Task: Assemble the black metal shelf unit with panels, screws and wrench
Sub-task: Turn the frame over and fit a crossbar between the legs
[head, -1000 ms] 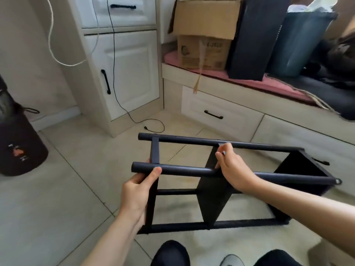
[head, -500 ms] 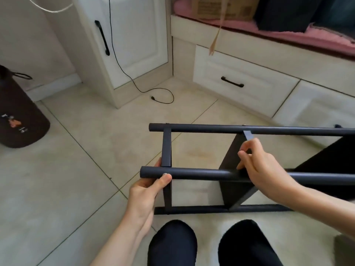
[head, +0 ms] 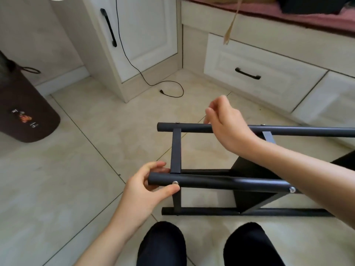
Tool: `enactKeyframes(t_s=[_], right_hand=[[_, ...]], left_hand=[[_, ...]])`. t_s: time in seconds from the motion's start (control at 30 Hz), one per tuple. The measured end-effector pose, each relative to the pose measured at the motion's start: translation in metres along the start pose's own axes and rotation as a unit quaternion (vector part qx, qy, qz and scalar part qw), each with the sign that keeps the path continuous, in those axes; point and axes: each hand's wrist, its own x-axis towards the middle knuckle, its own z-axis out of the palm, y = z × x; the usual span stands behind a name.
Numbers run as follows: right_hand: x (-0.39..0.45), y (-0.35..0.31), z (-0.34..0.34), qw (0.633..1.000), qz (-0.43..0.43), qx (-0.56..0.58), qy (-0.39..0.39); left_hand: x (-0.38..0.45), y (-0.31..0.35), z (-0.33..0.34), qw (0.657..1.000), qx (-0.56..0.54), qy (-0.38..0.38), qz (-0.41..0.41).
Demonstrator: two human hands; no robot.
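Shelf unit (head: 221, 184) lies sideways in the lower middle, left hand (head: 146, 189) holding its near bar end, right hand (head: 224, 121) loose above the far bar.

The person has a bare left hand (head: 148, 187) and right hand (head: 226, 123), forearms without sleeves, no rings or watch visible, and dark trousers (head: 163, 244) on both legs.

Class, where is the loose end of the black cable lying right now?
In the head view, the cable end lies on the tiled floor upper centre, just right of the white cabinet and beyond the shelf frame.
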Motion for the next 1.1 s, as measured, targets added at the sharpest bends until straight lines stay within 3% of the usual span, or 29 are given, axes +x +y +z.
enactKeyframes(t_s=[0.1,0.2,0.3,0.4,0.53,0.77,1.1], right_hand=[[0.027,-0.013,0.026,0.999,-0.002,0.011,-0.033],[0.048,-0.027,0.044,0.998,-0.005,0.020,-0.061],[0.059,-0.033,0.058,0.995,-0.022,0.006,-0.098],[0.061,-0.030,0.073,0.990,-0.021,-0.025,-0.137],[0.059,-0.022,0.087,0.983,-0.048,-0.116,-0.131],[0.060,-0.015,0.093,0.981,-0.074,-0.143,-0.112],[0.046,-0.017,0.098,0.979,-0.115,-0.151,-0.078]], left_hand=[[0.000,0.017,-0.009,0.974,0.220,-0.024,0.056],[0.002,0.036,-0.010,0.902,0.416,-0.065,0.093],[0.005,0.050,-0.005,0.852,0.504,-0.096,0.104],[0.009,0.055,0.000,0.825,0.541,-0.103,0.124],[0.019,0.047,-0.001,0.817,0.551,-0.104,0.136],[0.038,0.022,-0.004,0.814,0.539,-0.057,0.208],[0.035,0.006,-0.006,0.876,0.454,-0.057,0.151]])
